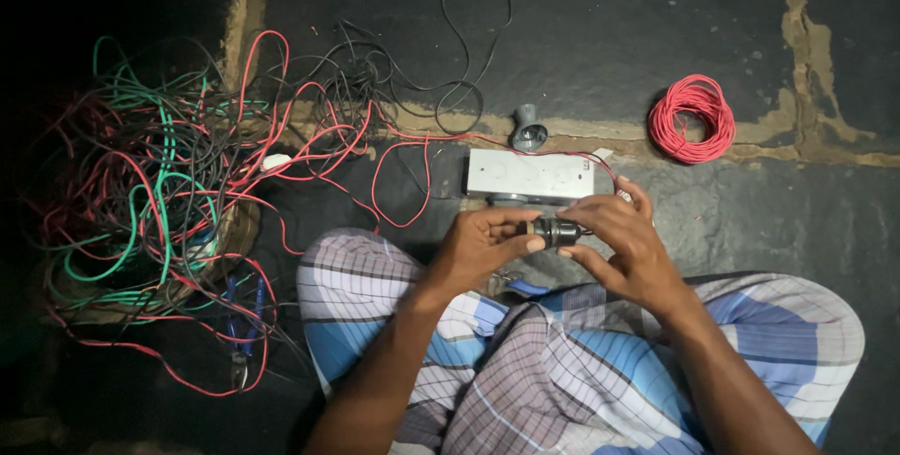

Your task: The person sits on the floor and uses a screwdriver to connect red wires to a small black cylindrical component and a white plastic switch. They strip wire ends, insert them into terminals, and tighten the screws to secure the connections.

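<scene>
Checked cloth (525, 371) fills the near edge, draped over crossed legs, and just above it both hands meet over a small dark fitting (555, 230), a stubby black cylinder that looks like a lamp holder. Left hand (483, 244) has finger and thumb closed on one end of the fitting, right hand (623, 244) wraps the other end, fingers curled over the top, so each hand braces against the other, probably to turn or press the two halves. Both grips are narrow and firm, nothing else in either palm. Just beyond the fitting lies a grey metal box (530, 177), flat on the dark stone floor (600, 33), kept close for easy reach. A red wire (403, 193) loops out from the box's left side. Behind the box stands a small grey funnel-shaped part (528, 129). Far right of the box sits a neat red wire coil (692, 119). Far left of it sprawls a tangle of red, green and black wires (159, 193), with blue-handled pliers (241, 328) at its near edge.
</scene>
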